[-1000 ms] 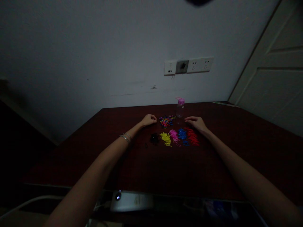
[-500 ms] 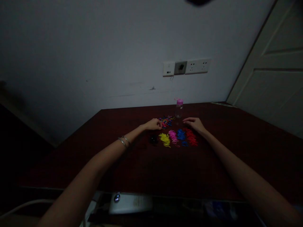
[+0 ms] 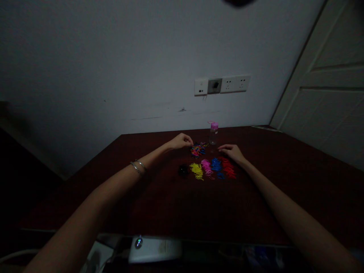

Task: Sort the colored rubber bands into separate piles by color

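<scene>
My left hand (image 3: 181, 141) is at the left edge of a mixed pile of thin, coloured, loop-like bands (image 3: 198, 150). Its thumb and fingertips are pinched together; anything between them is too small to make out. Palm down on the table, my right hand (image 3: 232, 152) has its fingers stretched toward the clear bottle with a pink cap (image 3: 213, 136), holding nothing. Sorted by colour, a row of piles lies in front: black (image 3: 183, 170), yellow (image 3: 197, 171), pink (image 3: 207, 168), blue (image 3: 216, 164) and red (image 3: 228, 168). The red pile is just below my right hand.
The dark reddish table (image 3: 170, 204) meets a pale wall (image 3: 113, 68) with a row of sockets (image 3: 222, 85). A panelled door (image 3: 327, 98) stands at the right. Below the front edge is a white device (image 3: 155, 250), with a cable (image 3: 19, 254) at the left.
My left hand has shifted slightly left and up, to the upper left edge of the mixed pile. My right hand stays at about the same place. The view has tilted slightly.
</scene>
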The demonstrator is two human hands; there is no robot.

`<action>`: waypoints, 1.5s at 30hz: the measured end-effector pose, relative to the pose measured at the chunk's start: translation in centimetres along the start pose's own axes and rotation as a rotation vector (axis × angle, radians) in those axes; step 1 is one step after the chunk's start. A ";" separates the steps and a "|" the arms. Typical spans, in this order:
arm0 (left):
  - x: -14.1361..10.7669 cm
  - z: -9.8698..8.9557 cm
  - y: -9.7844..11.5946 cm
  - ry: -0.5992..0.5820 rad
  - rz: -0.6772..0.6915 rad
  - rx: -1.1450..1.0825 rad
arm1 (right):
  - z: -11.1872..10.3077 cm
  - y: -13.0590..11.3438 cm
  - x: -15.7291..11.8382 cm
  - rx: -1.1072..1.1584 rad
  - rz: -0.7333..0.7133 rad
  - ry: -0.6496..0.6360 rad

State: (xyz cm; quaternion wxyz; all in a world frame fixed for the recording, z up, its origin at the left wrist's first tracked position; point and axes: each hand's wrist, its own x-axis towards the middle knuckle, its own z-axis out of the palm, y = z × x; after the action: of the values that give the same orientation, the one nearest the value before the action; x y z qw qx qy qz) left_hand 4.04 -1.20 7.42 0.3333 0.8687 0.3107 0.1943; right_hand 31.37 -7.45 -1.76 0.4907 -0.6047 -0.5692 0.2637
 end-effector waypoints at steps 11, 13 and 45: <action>-2.1 -2.0 2.8 -0.110 -0.058 0.035 | 0.0 0.7 0.4 -0.005 -0.029 -0.002; -2.5 -2.4 2.4 -0.188 -0.079 0.047 | 0.0 0.5 0.3 -0.013 -0.028 0.005; 0.5 -1.0 -7.4 0.392 -0.371 -0.102 | 0.2 0.5 0.3 -0.104 -0.134 -0.020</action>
State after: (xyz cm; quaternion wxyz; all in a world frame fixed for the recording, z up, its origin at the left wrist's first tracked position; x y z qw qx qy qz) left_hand 0.88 3.91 3.01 0.3400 0.7248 0.5131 0.3097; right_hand 31.44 -7.07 -2.21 0.4694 -0.5871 -0.6264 0.2065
